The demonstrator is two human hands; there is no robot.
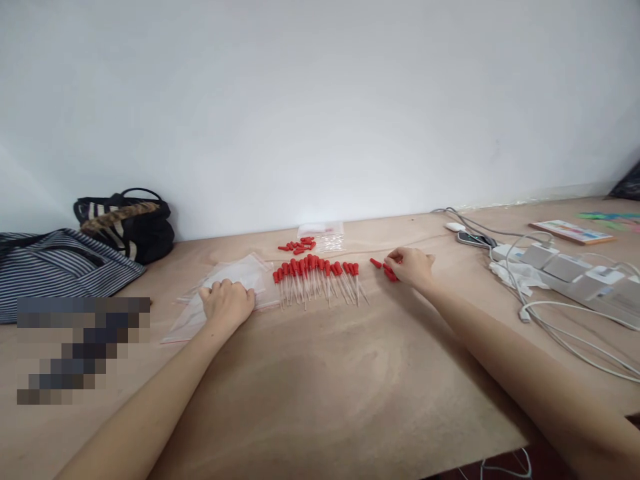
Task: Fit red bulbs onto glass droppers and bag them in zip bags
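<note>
**Loose red caps near the droppers, easy to scatter**

Could go wrong in a few plain ways. Red caps under the right hand small and round-looking, likely to roll off across the table if nudged by a fingertip or the wrist. One cap already lying apart, just left of that hand. Row of droppers close by, between both hands; a careless sweep of either forearm likely to knock the thin clear stems out of line or snap one. Plastic bags slippery, liable to slide if the left hand lifts.

Right hand curled over the caps, fingertips pinched on one or two; exact hold hard to tell. Left hand closed into a loose fist, pressing knuckles-down on the bags, gripping nothing visible.

Droppers lying flat, side by side, red bulbs toward the wall, stems pointing back. More caps behind the row, beside a small clear packet. Power strip with cables well to the right; striped bags far left.
</note>
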